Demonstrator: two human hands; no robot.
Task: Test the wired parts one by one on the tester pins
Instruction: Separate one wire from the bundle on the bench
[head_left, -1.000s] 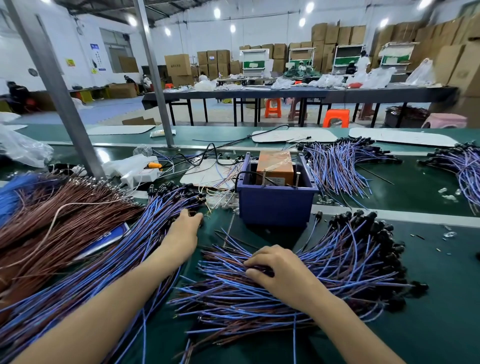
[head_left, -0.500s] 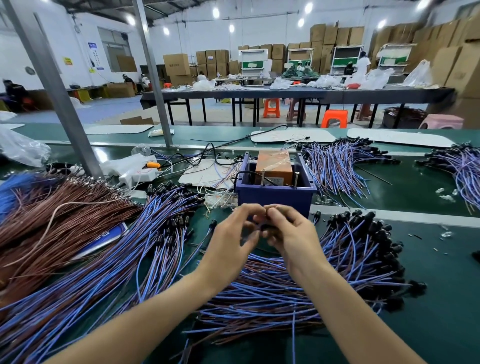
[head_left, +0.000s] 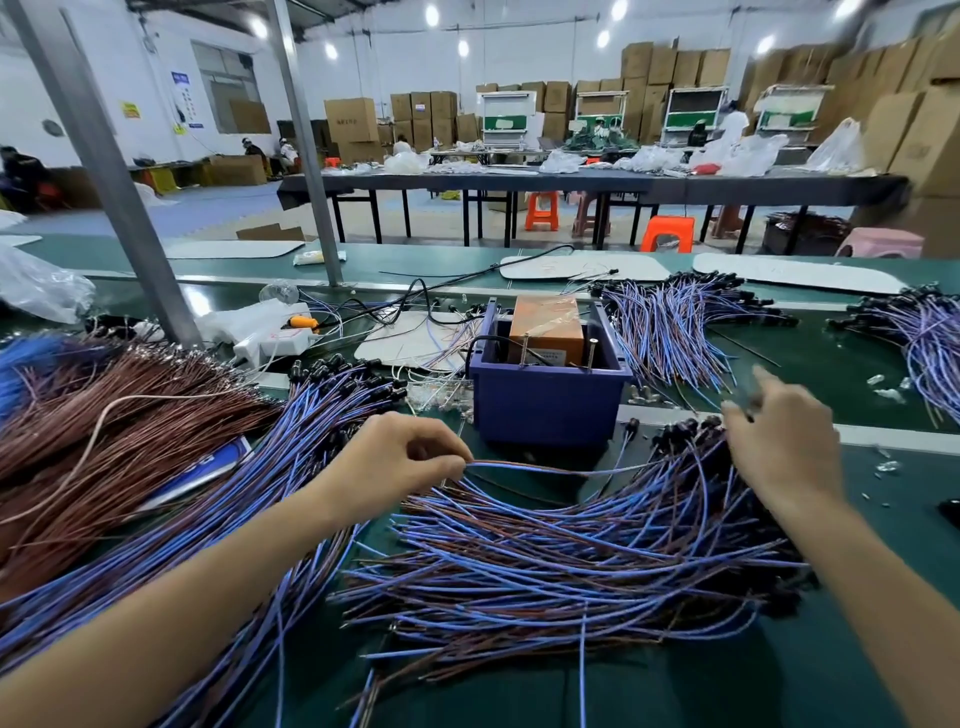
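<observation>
Head view shows the left hand (head_left: 400, 462) pinching the bare-wire end of one wired part (head_left: 545, 469) between thumb and curled fingers. Its blue and brown leads stretch rightward just above the fanned pile of parts (head_left: 571, 561), in front of the tester box (head_left: 545, 405). The right hand (head_left: 784, 447) hovers over the black caps at the pile's far edge, blurred. One finger points out and something dark sits by the thumb, but whether it grips the part's cap I cannot tell. The step looks like pulling one part free before taking it to the two upright pins (head_left: 525, 349) on the box's near rim, beside the orange unit (head_left: 545, 327). To do it well, it seems wise to keep the two leads parted at the pinch so each can meet its own pin. The strand should also be lifted clear of its neighbours before moving forward, since snagged wires could drag others along. The green bench (head_left: 904, 467) is crowded: a long bundle of blue leads (head_left: 234, 519) lies to the left, with brown wires (head_left: 104, 415) beyond it. More bundles (head_left: 670, 322) lie behind the box. Two slanted metal posts (head_left: 104, 156) rise from the bench. Beyond them the hall holds long dark tables (head_left: 571, 182), orange stools (head_left: 667, 231) and stacked cardboard boxes (head_left: 353, 122) under bright ceiling lamps.
</observation>
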